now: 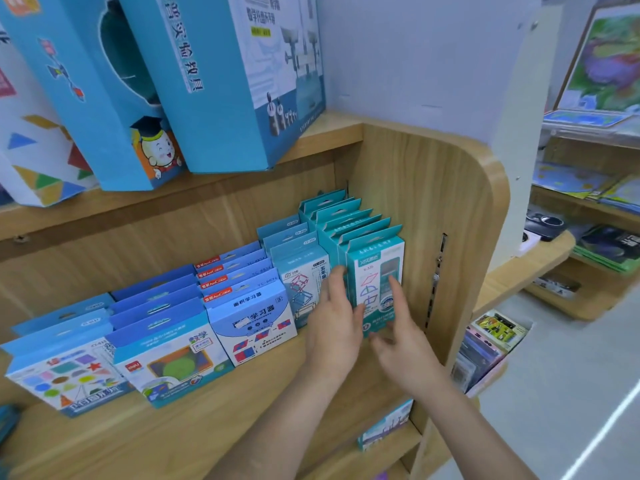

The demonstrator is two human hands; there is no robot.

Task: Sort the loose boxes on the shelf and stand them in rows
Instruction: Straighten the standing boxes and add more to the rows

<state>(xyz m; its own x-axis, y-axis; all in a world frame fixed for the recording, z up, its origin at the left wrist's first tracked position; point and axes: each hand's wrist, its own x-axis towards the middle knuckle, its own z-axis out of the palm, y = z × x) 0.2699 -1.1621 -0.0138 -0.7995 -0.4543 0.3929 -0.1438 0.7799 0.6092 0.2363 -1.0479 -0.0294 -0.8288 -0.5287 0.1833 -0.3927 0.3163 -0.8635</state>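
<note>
Several rows of small blue and teal boxes stand upright on the wooden shelf (194, 424). The rightmost row is teal; its front box (372, 271) shows line figures. My left hand (337, 327) rests against that box's left edge, fingers straight along the gap to the light-blue row (301, 271). My right hand (401, 337) touches the front face of the teal box, index finger stretched upward, the other fingers relaxed below. Further left stand rows with a white-blue box (252, 323), a green-circle box (169, 358) and a shapes box (65, 372) in front.
The shelf's wooden side panel (460, 237) stands right beside the teal row. Large blue boxes (221, 77) lean on the shelf above. A lower shelf holds another box (386, 426). To the right are the aisle floor and more shelves with goods (588, 188).
</note>
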